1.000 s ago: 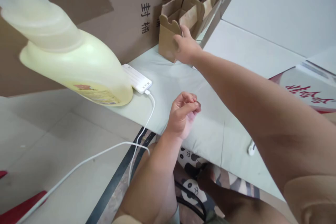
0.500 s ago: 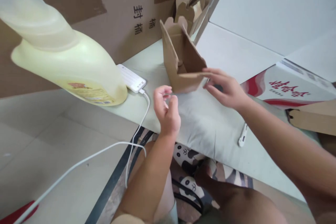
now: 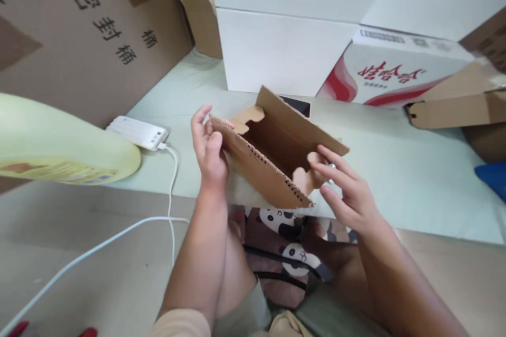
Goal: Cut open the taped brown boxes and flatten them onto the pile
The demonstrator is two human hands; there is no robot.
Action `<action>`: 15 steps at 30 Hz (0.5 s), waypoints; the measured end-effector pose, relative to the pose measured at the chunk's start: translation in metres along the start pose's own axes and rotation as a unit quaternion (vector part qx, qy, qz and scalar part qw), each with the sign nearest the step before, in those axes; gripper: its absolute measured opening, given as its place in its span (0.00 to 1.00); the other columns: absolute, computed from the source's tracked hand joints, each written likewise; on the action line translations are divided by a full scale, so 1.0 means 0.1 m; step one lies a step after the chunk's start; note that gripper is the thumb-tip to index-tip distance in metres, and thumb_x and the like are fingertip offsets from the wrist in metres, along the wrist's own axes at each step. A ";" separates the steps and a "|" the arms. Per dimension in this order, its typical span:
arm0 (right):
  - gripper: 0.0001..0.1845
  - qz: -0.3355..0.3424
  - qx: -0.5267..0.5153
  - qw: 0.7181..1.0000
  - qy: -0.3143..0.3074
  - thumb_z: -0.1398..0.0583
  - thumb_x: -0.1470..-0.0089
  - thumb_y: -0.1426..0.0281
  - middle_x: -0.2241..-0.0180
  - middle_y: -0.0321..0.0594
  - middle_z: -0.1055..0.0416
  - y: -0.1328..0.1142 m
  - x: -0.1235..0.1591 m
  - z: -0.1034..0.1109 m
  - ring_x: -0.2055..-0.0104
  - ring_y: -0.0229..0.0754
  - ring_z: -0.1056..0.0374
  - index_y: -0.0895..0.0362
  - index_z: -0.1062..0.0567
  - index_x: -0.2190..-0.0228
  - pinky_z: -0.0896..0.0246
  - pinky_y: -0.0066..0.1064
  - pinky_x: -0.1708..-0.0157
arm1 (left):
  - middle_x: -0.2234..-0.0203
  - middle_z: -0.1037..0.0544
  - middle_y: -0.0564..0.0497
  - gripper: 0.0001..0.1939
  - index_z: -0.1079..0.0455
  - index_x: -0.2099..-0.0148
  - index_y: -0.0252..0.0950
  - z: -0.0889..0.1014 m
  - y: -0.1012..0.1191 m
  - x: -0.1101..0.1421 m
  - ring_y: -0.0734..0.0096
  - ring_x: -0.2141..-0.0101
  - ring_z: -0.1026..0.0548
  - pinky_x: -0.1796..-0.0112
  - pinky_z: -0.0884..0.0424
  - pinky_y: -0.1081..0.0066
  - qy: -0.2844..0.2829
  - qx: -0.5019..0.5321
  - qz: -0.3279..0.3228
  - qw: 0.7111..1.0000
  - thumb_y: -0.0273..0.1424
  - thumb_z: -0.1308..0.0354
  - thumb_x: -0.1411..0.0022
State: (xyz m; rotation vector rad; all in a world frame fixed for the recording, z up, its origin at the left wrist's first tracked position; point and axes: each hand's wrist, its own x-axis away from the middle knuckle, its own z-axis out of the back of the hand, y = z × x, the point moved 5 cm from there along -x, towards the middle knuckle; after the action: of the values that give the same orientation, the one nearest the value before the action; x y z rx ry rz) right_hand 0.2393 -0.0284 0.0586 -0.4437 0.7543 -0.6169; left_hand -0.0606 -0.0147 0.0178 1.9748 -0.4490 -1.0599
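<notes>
An open cardboard box (image 3: 264, 168) is tilted between my hands near the front edge of the pale-covered surface. My left hand (image 3: 209, 150) is closed around its left corner, thumb in front and fingers partly hidden behind. At the right end, my right hand (image 3: 348, 189) has its fingertips on the small rounded flaps, with the thumb close below them; a ring shows on one finger. The box's long walls stand upright, the nearer one with a ragged corrugated edge. Its inside is dark, and the bottom is hidden.
A yellowish bottle (image 3: 67, 142) and a white power bank (image 3: 138, 132) with a cable are at left. Behind stand a large printed carton (image 3: 90, 58), white boxes (image 3: 276, 52) and a red-and-white box (image 3: 379, 73). A dark phone-like object (image 3: 296, 107) lies behind the box.
The view has swung to the right. The box has turned and come nearer to me, and my left hand, earlier apart from it, now grips its left corner. My right hand stays at its right end.
</notes>
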 end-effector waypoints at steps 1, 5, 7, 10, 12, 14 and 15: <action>0.20 0.005 0.005 1.000 0.030 0.39 0.35 0.71 0.36 0.50 0.30 0.01 0.02 -0.02 0.42 0.54 0.25 0.48 0.22 0.43 0.24 0.43 0.49 | 0.68 0.25 0.51 0.26 0.28 0.48 0.43 -0.02 0.01 0.02 0.63 0.64 0.24 0.56 0.26 0.61 -0.004 -0.015 -0.005 1.000 0.54 0.36 0.40; 0.19 0.001 0.025 0.971 0.239 0.35 0.41 0.74 0.51 0.40 0.31 0.14 0.20 0.04 0.67 0.37 0.30 0.45 0.24 0.50 0.30 0.34 0.67 | 0.68 0.28 0.52 0.24 0.26 0.53 0.42 -0.10 -0.01 0.10 0.69 0.68 0.28 0.59 0.28 0.66 -0.041 -0.082 0.012 0.996 0.54 0.33 0.41; 0.24 -0.026 0.011 0.954 0.300 0.33 0.43 0.68 0.54 0.39 0.34 0.26 0.28 0.05 0.64 0.41 0.31 0.43 0.29 0.46 0.30 0.37 0.64 | 0.65 0.27 0.51 0.29 0.28 0.47 0.43 -0.14 -0.04 0.14 0.67 0.65 0.26 0.58 0.27 0.65 -0.054 -0.107 0.017 0.993 0.56 0.33 0.42; 0.36 -0.083 -0.059 0.958 0.267 0.33 0.42 0.62 0.50 0.42 0.31 0.39 0.29 -0.03 0.51 0.50 0.28 0.40 0.40 0.37 0.27 0.46 0.53 | 0.54 0.26 0.47 0.42 0.35 0.37 0.46 -0.21 -0.05 0.17 0.59 0.55 0.23 0.50 0.26 0.60 -0.043 -0.150 0.017 0.988 0.59 0.32 0.47; 0.35 -0.111 -0.105 0.963 0.220 0.36 0.39 0.63 0.49 0.44 0.27 0.41 0.28 -0.07 0.47 0.52 0.26 0.39 0.43 0.35 0.27 0.50 0.48 | 0.47 0.28 0.44 0.47 0.38 0.33 0.48 -0.25 -0.03 0.18 0.55 0.49 0.24 0.45 0.27 0.55 -0.042 -0.179 0.015 0.983 0.61 0.32 0.49; 0.25 -0.104 -0.114 0.974 0.165 0.39 0.37 0.63 0.48 0.46 0.25 0.37 0.26 -0.10 0.45 0.54 0.25 0.42 0.34 0.40 0.27 0.53 0.45 | 0.42 0.30 0.43 0.45 0.37 0.33 0.48 -0.27 0.00 0.18 0.52 0.44 0.26 0.40 0.30 0.52 -0.050 -0.201 -0.001 0.978 0.60 0.32 0.48; 0.19 -0.092 -0.109 0.980 0.138 0.40 0.36 0.61 0.47 0.47 0.25 0.34 0.25 -0.10 0.44 0.56 0.25 0.45 0.29 0.45 0.28 0.54 0.44 | 0.40 0.31 0.43 0.41 0.34 0.35 0.48 -0.27 0.03 0.19 0.51 0.42 0.28 0.38 0.32 0.51 -0.060 -0.211 -0.014 0.976 0.58 0.33 0.45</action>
State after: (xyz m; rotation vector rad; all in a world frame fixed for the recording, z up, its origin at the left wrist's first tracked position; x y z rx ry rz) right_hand 0.2584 -0.0215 0.0198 -0.6430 1.0607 -0.7817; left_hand -0.0272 -0.0143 0.0186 1.5513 -0.2332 -1.1862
